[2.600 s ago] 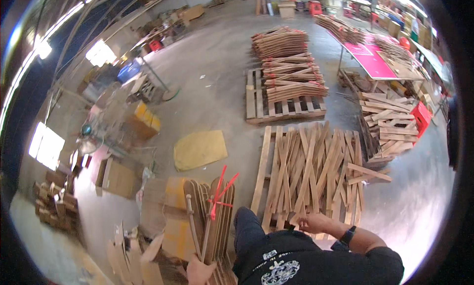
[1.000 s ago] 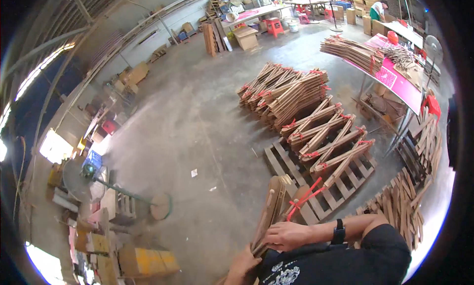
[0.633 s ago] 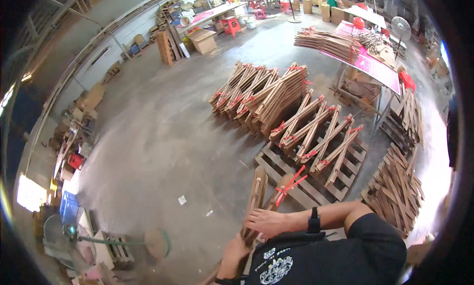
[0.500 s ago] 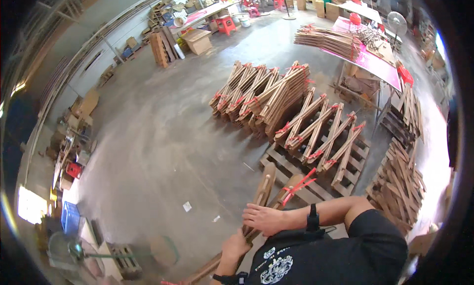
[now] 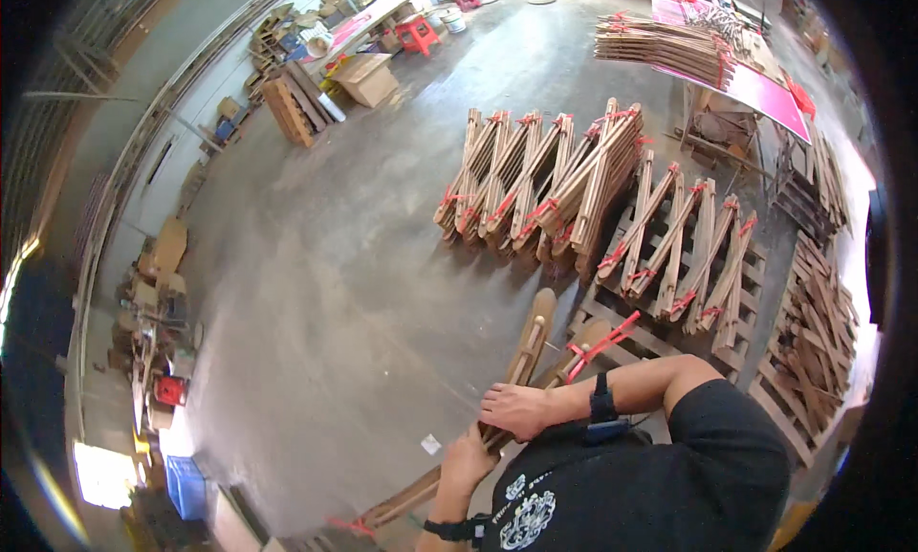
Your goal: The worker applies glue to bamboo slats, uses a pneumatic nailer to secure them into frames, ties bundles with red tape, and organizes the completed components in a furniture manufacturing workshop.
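Observation:
I hold a crossed bundle of wooden slats (image 5: 529, 344) with rounded ends against the front of my body. A red tie (image 5: 604, 344) with loose ends hangs on its right arm. My right hand (image 5: 517, 411) is wrapped over the slats near the crossing. Just below it, my left hand (image 5: 468, 461) closes round the same bundle, its fingers partly hidden. The lower end stretches to the left past my left forearm, with another red tie (image 5: 354, 526) there. My body hides part of the bundle.
Tall stacks of tied slat bundles (image 5: 535, 184) stand ahead; a lower row of bundles (image 5: 669, 255) rests on a wooden pallet (image 5: 643, 340) to the right. Loose slats (image 5: 813, 327) lie on the far right. Beyond stands a pink-topped table (image 5: 765, 102). A blue crate (image 5: 185, 487) sits lower left.
The stacks and pallet have shifted right in view, and the left-side things too, as my view turns left. Both hands keep their hold on the bundle.

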### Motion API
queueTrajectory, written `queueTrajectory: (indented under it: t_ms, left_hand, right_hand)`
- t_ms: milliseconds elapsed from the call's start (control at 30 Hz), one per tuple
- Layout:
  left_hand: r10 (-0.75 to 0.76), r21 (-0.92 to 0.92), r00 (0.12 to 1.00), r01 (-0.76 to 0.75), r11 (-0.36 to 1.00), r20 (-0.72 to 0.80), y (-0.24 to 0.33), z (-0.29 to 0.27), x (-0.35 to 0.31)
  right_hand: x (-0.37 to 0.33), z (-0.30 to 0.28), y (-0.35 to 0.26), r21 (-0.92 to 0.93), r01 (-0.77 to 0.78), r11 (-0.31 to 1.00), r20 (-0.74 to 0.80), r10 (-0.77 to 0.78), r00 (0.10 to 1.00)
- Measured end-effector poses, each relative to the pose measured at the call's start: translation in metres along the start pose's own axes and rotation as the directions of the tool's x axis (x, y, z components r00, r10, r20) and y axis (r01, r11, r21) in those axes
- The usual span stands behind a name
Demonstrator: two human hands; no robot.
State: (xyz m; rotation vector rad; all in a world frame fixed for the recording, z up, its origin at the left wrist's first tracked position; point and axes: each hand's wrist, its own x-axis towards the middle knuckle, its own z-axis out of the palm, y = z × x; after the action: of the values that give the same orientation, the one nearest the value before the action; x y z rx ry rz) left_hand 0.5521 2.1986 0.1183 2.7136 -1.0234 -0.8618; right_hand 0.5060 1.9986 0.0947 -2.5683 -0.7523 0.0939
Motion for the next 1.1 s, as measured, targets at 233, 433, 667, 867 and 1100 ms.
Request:
queueTrajectory:
  t_ms: [233,433,667,867,1100]
  left_hand:
    - [0.02,0.07,0.999,-0.023,0.997,0.04,-0.042,-0.08,0.082]
    - [0.058,0.091,0.981,-0.076,0.993,0.184,-0.085,-0.15,0.169]
    - [0.243,-0.06,0.947,-0.236,0.97,0.208,-0.175,-0.225,0.283]
    - [0.39,-0.19,0.868,-0.346,0.919,0.306,-0.229,-0.317,0.379]
    - [0.373,-0.096,0.872,-0.362,0.927,0.317,-0.258,-0.358,0.526]
  right_hand:
    - [0.074,-0.052,0.072,-0.013,0.077,0.997,-0.153,-0.078,0.985]
    - [0.156,-0.062,0.137,-0.03,-0.017,0.999,-0.137,0.013,0.99]
    - [0.249,-0.107,0.213,-0.017,-0.114,0.993,-0.169,0.11,0.979]
    - [0.315,-0.148,0.281,-0.056,-0.242,0.969,-0.228,0.224,0.948]
    - [0.381,-0.179,0.413,-0.108,-0.263,0.959,-0.219,0.235,0.947]
